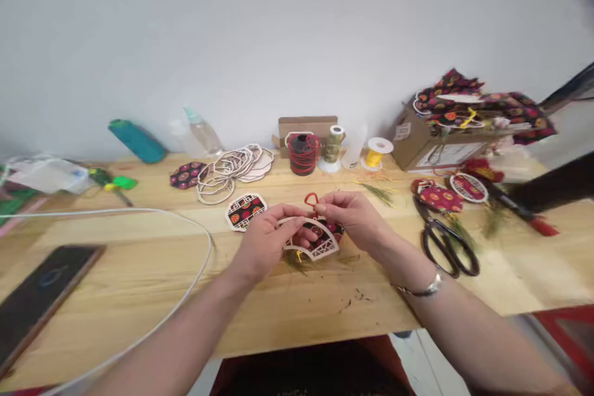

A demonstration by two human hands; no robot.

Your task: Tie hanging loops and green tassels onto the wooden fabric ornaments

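Note:
My left hand (273, 232) grips a fan-shaped wooden frame (327, 246) by its left side, thumb in front. Dark patterned fabric shows in the frame's opening, partly hidden by my fingers. At its top edge, my right hand (350, 213) pinches a red cord loop (311, 199) between thumb and fingers. More dark patterned fabric lies behind the frame, under my right fingers. A bit of yellow thread (299, 255) shows below the frame. Just left of my left hand lies another fabric-filled wooden frame (245, 211).
Black scissors (448, 246) lie at the right, beside finished-looking patterned pieces (443, 197). Thread spools, red (303, 154) and yellow (378, 154), stand at the back. Bare wooden frames (234, 166) are piled left of them. A white cable (206, 253) and a phone (44, 284) occupy the left.

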